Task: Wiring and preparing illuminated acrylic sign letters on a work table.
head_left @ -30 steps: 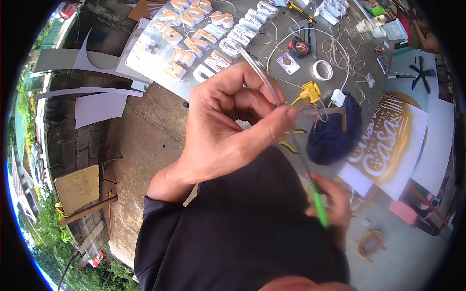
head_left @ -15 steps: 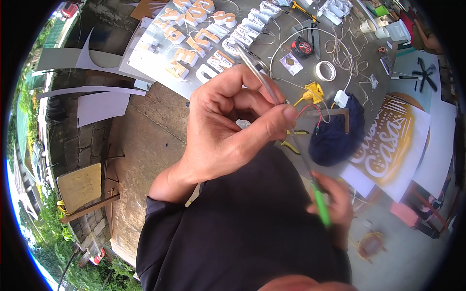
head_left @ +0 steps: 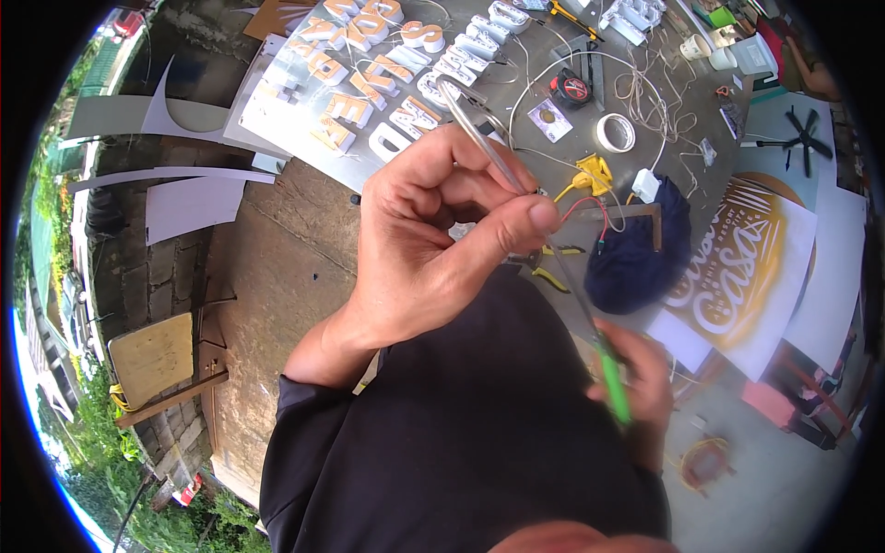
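My left hand [head_left: 433, 240] is raised over the near edge of the table, thumb and fingers pinching a pale grey cable [head_left: 486, 138]. Above the fingers the cable bends over in a loop. Lower right, my right hand [head_left: 641, 373] is closed around a green-handled tool [head_left: 612, 385], a little blurred. A thin dark length runs between the left thumb and the green handle; whether it is the tool's shaft or more cable, I cannot tell. Just behind, pliers with yellow-and-black handles [head_left: 550, 279] lie partly hidden by my left hand.
Channel letters [head_left: 373, 81], white and orange, cover the table's left side. Farther right are a tape measure [head_left: 573, 87], a tape roll [head_left: 616, 134], a yellow clip-like piece [head_left: 593, 175], tangled wire [head_left: 645, 101] and dark blue cloth [head_left: 636, 267]. A printed sign panel [head_left: 742, 276] stands at right.
The cable's upper end has tipped slightly left and bends more. My right hand and the green-handled tool have shifted very slightly; both hands keep their hold.
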`<state>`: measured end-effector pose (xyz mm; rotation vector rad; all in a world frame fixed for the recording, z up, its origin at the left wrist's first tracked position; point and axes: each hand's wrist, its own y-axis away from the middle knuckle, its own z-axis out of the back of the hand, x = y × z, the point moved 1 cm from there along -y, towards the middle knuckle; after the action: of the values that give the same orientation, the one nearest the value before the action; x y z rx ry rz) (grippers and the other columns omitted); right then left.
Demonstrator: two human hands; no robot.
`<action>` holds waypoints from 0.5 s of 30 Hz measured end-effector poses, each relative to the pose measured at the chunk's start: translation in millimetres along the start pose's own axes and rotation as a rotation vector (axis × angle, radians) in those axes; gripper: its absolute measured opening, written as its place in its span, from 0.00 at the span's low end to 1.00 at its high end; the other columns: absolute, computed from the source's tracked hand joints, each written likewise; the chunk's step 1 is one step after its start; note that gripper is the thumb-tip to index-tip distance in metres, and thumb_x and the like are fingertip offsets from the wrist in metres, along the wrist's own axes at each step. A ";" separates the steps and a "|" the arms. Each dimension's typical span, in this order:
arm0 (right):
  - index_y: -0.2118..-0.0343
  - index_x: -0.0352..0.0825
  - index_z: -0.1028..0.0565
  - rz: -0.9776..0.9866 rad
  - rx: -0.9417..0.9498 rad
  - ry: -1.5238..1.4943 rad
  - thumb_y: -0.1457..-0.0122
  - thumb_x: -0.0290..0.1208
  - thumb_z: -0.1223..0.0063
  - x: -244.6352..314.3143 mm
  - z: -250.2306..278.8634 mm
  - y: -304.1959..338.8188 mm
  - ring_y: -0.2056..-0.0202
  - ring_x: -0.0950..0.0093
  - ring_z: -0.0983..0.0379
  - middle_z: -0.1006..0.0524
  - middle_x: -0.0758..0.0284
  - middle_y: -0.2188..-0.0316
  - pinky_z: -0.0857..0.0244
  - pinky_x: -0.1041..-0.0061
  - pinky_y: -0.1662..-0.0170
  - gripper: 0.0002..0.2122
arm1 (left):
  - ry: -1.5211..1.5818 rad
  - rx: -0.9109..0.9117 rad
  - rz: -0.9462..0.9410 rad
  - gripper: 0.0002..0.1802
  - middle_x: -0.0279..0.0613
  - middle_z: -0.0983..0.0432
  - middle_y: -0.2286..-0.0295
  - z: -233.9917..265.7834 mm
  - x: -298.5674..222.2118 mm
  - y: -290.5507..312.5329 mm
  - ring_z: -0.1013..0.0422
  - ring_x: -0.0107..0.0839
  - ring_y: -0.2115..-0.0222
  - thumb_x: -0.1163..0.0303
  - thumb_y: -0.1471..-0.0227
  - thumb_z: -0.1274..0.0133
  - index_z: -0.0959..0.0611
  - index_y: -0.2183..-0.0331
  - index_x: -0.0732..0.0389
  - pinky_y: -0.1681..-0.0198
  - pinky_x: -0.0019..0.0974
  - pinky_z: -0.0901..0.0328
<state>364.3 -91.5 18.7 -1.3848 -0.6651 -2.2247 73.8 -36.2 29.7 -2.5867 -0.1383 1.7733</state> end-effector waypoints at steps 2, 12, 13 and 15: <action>0.46 0.25 0.27 -0.009 0.001 0.001 0.56 0.41 0.24 0.8 1.3 0.2 0.73 0.75 0.24 0.20 0.60 0.67 0.31 0.78 0.67 0.37 | -0.011 0.000 -0.014 0.10 0.46 0.17 0.74 0.3 1.7 -0.3 0.22 0.25 0.75 0.81 0.47 0.38 0.23 0.63 0.64 0.71 0.26 0.28; 0.46 0.27 0.26 -0.001 -0.005 0.001 0.57 0.42 0.24 -1.6 3.6 -0.9 0.73 0.76 0.24 0.19 0.62 0.69 0.32 0.79 0.68 0.36 | -0.049 0.028 -0.045 0.11 0.46 0.17 0.74 0.8 4.1 -0.9 0.22 0.27 0.74 0.81 0.47 0.38 0.23 0.62 0.65 0.70 0.28 0.28; 0.46 0.27 0.26 -0.001 -0.005 0.000 0.57 0.42 0.24 -1.7 3.3 -0.4 0.73 0.76 0.24 0.19 0.62 0.69 0.32 0.79 0.68 0.36 | -0.050 0.028 -0.045 0.11 0.46 0.17 0.74 0.4 4.6 -0.5 0.22 0.27 0.74 0.81 0.47 0.38 0.23 0.62 0.65 0.70 0.28 0.28; 0.47 0.28 0.25 -0.008 -0.025 0.008 0.58 0.41 0.23 -2.2 2.4 0.3 0.73 0.76 0.24 0.19 0.63 0.69 0.32 0.79 0.68 0.36 | -0.014 0.000 -0.038 0.11 0.47 0.17 0.74 0.1 6.4 0.4 0.22 0.27 0.74 0.81 0.47 0.38 0.23 0.62 0.65 0.70 0.28 0.28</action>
<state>367.1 -90.0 17.7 -1.3869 -0.6428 -2.2512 76.0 -36.2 23.6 -2.5541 -0.1860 1.7789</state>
